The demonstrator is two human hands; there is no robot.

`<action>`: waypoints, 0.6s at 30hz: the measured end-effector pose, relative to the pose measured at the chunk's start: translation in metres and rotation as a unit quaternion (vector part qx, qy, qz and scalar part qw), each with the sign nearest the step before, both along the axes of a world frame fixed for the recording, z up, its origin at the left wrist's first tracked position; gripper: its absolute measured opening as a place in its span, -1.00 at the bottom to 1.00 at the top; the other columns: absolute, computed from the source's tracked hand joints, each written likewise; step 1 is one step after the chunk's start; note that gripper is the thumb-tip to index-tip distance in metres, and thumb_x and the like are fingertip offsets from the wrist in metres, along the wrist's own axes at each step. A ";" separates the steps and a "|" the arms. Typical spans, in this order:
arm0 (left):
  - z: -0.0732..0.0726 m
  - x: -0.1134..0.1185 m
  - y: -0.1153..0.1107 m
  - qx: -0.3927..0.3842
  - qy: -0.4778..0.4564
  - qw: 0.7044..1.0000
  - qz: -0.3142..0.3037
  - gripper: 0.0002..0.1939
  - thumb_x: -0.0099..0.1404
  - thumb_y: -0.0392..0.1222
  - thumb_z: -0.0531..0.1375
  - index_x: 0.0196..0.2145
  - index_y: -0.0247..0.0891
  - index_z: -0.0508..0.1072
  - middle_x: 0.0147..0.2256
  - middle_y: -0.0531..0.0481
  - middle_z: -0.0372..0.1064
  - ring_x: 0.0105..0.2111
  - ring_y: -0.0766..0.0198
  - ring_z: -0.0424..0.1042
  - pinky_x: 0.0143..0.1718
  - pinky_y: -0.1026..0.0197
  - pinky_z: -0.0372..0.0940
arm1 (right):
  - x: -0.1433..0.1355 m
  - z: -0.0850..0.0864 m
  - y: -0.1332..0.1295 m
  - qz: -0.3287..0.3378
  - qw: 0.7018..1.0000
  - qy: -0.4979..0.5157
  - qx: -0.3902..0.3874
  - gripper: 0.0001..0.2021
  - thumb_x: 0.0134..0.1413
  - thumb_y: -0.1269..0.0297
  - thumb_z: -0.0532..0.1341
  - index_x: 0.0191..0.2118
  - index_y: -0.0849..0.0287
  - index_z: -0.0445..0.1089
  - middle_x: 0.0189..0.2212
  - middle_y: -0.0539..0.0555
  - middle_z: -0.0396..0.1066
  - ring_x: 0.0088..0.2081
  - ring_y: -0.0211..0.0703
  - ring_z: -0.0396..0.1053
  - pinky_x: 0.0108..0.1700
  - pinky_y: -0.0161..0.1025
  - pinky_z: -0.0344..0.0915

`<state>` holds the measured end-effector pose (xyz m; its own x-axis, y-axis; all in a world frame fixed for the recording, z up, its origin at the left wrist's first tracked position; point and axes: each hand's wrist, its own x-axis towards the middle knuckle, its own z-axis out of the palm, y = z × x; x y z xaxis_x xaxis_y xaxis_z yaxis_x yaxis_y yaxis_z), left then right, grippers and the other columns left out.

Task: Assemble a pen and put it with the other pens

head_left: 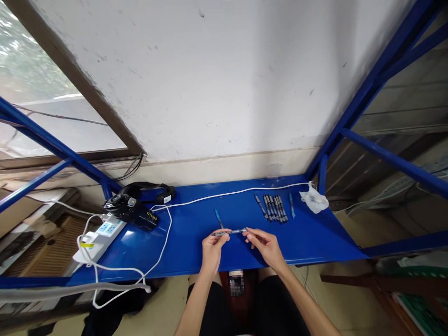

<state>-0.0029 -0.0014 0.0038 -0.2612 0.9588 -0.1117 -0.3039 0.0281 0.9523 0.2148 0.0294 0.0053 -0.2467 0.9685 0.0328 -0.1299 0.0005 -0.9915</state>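
A dark, partly clear pen (234, 231) lies sideways between my hands, above the front part of the blue table. My left hand (214, 245) is closed round its left part. At the pen's right end, the fingers of my right hand (264, 243) pinch the tip. Just behind my left hand a blue pen (218, 217) rests on the table, its near end hidden by the hand. Farther right, several dark pens (275, 208) lie side by side in a row, with another blue pen (291, 205) to their right.
A crumpled white plastic bag (315, 199) sits at the table's right end. On the left are a black headset (135, 210) and a white power strip (100, 240). A white cable (217, 195) runs across the blue table (196, 252). Blue metal posts (322, 173) stand at both sides.
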 end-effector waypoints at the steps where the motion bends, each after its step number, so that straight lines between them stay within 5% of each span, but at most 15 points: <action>1: 0.000 0.000 0.000 0.002 0.007 1.000 -0.003 -0.77 0.24 -0.06 0.49 -0.29 -0.29 0.72 -0.10 -0.21 0.64 -0.18 0.15 0.54 -0.09 0.14 0.42 | 0.000 0.001 0.000 0.010 1.000 -0.008 0.009 -0.64 0.30 -0.01 0.39 0.08 0.05 0.67 -0.11 0.18 0.67 -0.21 0.03 0.59 -0.29 -0.14 0.49; 5: 0.000 0.002 -0.003 0.000 0.046 0.998 -0.031 -0.80 0.25 -0.07 0.49 -0.33 -0.28 0.72 -0.11 -0.19 0.66 -0.11 0.07 0.59 -0.05 0.13 0.43 | -0.001 0.005 0.000 0.046 0.997 -0.045 0.040 -0.67 0.31 -0.03 0.37 0.01 0.05 0.70 -0.19 0.15 0.66 -0.28 -0.04 0.54 -0.28 -0.15 0.47; 8: 0.000 0.002 -0.003 -0.006 0.047 0.998 -0.028 -0.80 0.25 -0.07 0.49 -0.28 -0.27 0.74 -0.08 -0.18 0.66 -0.09 0.06 0.59 -0.04 0.14 0.43 | -0.002 0.006 0.001 0.001 1.000 -0.021 0.010 -0.62 0.28 -0.05 0.39 0.06 0.06 0.68 -0.13 0.18 0.67 -0.30 -0.05 0.55 -0.27 -0.13 0.50; 11: -0.001 0.001 -0.003 -0.010 0.031 0.999 -0.007 -0.77 0.23 -0.06 0.50 -0.25 -0.26 0.74 -0.05 -0.19 0.66 -0.07 0.05 0.59 -0.01 0.13 0.45 | -0.001 0.004 0.002 -0.048 0.999 -0.003 -0.020 -0.58 0.23 -0.09 0.42 0.03 0.11 0.68 -0.27 0.16 0.68 -0.40 -0.09 0.51 -0.25 -0.11 0.51; 18: -0.002 0.001 -0.003 -0.023 0.035 0.999 -0.005 -0.67 0.19 -0.03 0.52 -0.16 -0.27 0.75 -0.05 -0.19 0.67 -0.08 0.04 0.62 0.00 0.13 0.48 | 0.002 0.006 0.004 -0.037 0.999 -0.015 -0.023 -0.59 0.19 -0.09 0.45 0.01 0.07 0.71 -0.28 0.14 0.69 -0.38 -0.05 0.53 -0.21 -0.07 0.54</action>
